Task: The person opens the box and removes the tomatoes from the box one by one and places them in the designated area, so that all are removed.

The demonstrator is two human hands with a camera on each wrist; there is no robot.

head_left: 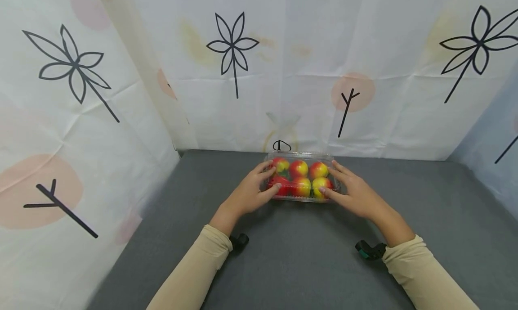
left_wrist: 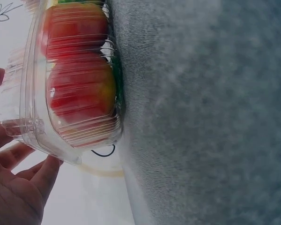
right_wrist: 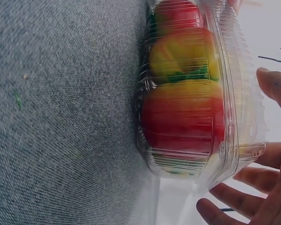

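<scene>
Broadly, a pale cloth (head_left: 283, 114) is filling the upper frame, carrying drawn flowers (head_left: 232, 45) and bare twigs (head_left: 347, 110). Below it a dark grey table (head_left: 299, 260) is spreading to the bottom edge.

Two beige sleeves (head_left: 190, 269) are slanting inward from the lower left and lower right.

A clear plastic box (head_left: 299, 199) is sitting on the table, at mid-frame just right of centre, close to the table's far edge. Its long axis is running left to right across the picture, so its short ends are facing the hands. That is the relation that counts, I judge.

Left hand (head_left: 251, 193) is lying at the box's left end, right hand (head_left: 356, 193) at its right end; neither is plainly nearer. Fingers of both are spreading apart, relaxed rather than clamping. In the wrist views fingertips are meeting the rim near the corners; whether the thumbs are pressing on the lid, cannot tell.

Small black wrist devices (head_left: 239, 241) are showing at both cuffs.

Smallest: six red-and-yellow fruits (head_left: 298, 168) are resting inside the box, in two rows of three.
</scene>
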